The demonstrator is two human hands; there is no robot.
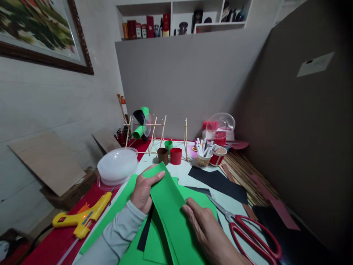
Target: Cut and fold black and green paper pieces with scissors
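Note:
A strip of green paper (172, 200), looking folded lengthwise or doubled, is held up in front of me. My left hand (145, 187) pinches its far end, thumb on top. Along its right edge, my right hand (202, 222) grips with thumb and curled fingers. Beneath it lie more green sheets (129, 221) and a narrow black strip (145, 232). Scissors (230, 217) with red handles rest just right of my right hand, blades apart. A yellow hot glue gun (88, 217) lies left of my left sleeve.
Brown, red (175, 156) and green paper rings stand ahead, near stick frames (186, 140). Cups of markers (204, 151), black paper (220, 182) and wooden sticks (248, 173) are to the right. White plastic lids (118, 165) are stacked at left; a grey panel (176, 81) closes off the back.

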